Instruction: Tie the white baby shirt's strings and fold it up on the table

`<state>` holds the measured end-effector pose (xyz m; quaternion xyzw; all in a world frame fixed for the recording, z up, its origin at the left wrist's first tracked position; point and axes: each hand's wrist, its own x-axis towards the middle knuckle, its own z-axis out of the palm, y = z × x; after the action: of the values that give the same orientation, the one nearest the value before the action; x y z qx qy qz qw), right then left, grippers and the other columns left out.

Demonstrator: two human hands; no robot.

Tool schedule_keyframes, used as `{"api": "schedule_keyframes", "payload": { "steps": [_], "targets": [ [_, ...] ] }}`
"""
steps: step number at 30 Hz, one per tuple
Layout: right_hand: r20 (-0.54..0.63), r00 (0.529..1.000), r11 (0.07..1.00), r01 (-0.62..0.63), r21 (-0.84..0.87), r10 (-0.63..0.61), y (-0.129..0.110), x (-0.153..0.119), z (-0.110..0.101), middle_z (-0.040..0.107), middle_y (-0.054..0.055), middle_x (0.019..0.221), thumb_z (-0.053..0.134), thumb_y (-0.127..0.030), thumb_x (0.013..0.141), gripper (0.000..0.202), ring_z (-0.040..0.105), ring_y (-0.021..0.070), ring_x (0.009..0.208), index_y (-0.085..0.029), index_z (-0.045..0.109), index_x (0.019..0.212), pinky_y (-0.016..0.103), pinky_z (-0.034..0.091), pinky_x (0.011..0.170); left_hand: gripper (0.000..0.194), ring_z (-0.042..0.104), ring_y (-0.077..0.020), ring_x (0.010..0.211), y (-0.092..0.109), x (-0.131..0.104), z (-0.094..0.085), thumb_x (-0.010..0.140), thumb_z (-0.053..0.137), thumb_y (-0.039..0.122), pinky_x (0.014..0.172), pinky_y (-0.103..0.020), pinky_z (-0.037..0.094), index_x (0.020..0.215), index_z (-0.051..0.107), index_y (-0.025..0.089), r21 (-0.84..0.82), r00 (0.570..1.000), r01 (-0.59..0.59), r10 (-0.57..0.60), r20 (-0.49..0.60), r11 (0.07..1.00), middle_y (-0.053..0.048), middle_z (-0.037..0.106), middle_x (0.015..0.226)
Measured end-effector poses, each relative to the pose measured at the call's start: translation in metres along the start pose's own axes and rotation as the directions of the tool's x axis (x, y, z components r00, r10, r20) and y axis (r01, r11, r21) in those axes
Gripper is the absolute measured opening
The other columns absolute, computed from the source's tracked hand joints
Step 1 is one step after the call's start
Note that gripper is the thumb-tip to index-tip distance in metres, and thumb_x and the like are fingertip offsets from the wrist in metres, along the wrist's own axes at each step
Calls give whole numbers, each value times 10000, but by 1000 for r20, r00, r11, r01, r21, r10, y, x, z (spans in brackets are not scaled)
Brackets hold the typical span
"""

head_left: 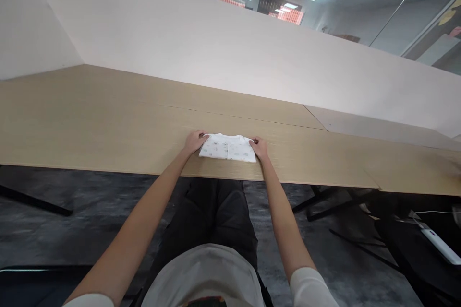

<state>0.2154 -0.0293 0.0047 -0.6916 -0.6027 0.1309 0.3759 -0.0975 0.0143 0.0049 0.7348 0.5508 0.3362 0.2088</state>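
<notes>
A small white baby shirt (227, 147) with a scattered print lies folded on the wooden tabletop (118, 120), near its front edge. Its neckline faces away from me, and a seam or front opening runs down its middle. My left hand (195, 141) pinches the upper left corner, thumb on top of the cloth. At the opposite corner, my right hand (260, 147) grips the fabric in the same way. The fingertips under the cloth are partly hidden.
A white partition (201, 38) rises behind the table, with a glass pane above it. On the right, a black chair (406, 249) stands below the table edge, with a white power strip (441, 245) on it. Dark table legs (36, 200) show underneath.
</notes>
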Motion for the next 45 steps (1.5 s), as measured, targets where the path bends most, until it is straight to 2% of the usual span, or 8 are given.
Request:
{"api": "schedule_keyframes", "payload": {
  "steps": [6,17,27,45],
  "targets": [
    [-6,1000,1000,24,-4,-24,2,0,-1,737,92,938,589,-257,807,218,664,200,855,-157,724,946,308,501,814,390,635,-235,861,3,-3,0,793,512,432,762,-313,456,949,736,153,14,1000,-15,15,-27,1000,-104,733,974],
    [0,1000,1000,20,6,-20,3,1,1,736,87,932,591,-265,805,221,663,193,846,-156,721,948,297,497,804,394,632,-227,869,6,-4,-3,800,512,429,776,-306,464,966,732,148,10,1000,-5,5,-5,1000,-98,732,1001],
    [11,1000,999,-17,28,17,-2,-2,-2,741,95,949,599,-264,791,214,667,194,848,-153,720,929,289,496,797,367,632,-231,898,7,-5,-2,793,538,425,795,-317,467,968,732,168,27,999,48,-48,-19,998,-89,737,978],
    [4,1000,1000,-11,25,11,-2,-3,-2,741,99,945,600,-251,797,200,672,193,854,-152,723,919,287,494,804,377,638,-244,885,1,-2,-1,779,530,439,805,-334,464,940,731,164,-10,1000,2,-3,-21,1000,-104,733,986]
  ]
}}
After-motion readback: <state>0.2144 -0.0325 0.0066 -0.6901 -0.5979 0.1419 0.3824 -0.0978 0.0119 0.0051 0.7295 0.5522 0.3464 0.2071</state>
